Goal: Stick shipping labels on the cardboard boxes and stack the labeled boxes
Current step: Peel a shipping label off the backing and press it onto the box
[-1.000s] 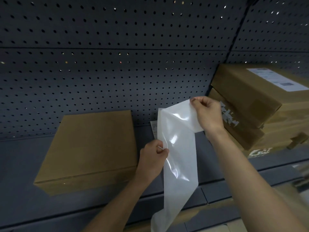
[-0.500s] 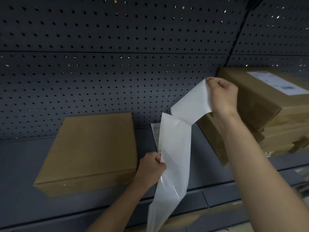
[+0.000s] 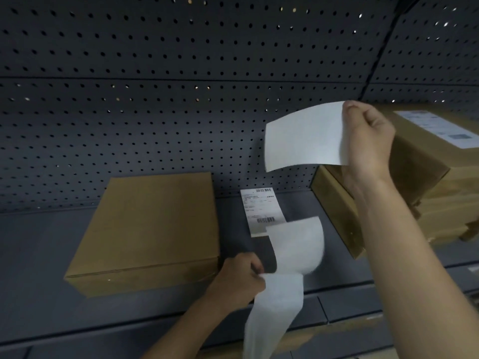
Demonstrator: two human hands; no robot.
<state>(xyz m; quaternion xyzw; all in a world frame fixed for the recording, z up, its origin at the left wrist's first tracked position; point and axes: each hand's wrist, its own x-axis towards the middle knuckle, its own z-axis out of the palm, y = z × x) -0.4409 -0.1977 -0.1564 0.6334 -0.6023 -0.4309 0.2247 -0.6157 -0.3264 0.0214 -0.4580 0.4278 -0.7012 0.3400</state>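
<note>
My right hand (image 3: 368, 141) pinches the corner of a white shipping label (image 3: 303, 136), which hangs free in the air with its blank side toward me. Lower down, my left hand (image 3: 241, 278) grips the long white backing strip (image 3: 282, 286), which curls and trails off the bottom of the view. A plain cardboard box (image 3: 153, 226) lies flat on the dark shelf (image 3: 39, 255) to the left of my left hand. At the right stands a stack of cardboard boxes (image 3: 438, 193); the top one carries a stuck label (image 3: 438, 128).
Another printed label (image 3: 261, 208) lies on the shelf between the plain box and the stack. A dark pegboard wall (image 3: 181, 99) closes the back. The shelf's front lip (image 3: 342, 304) runs below my hands.
My right hand has pulled up and to the right, and the label has come off the backing strip. The freed strip has curled back by my left hand, which stayed low.
</note>
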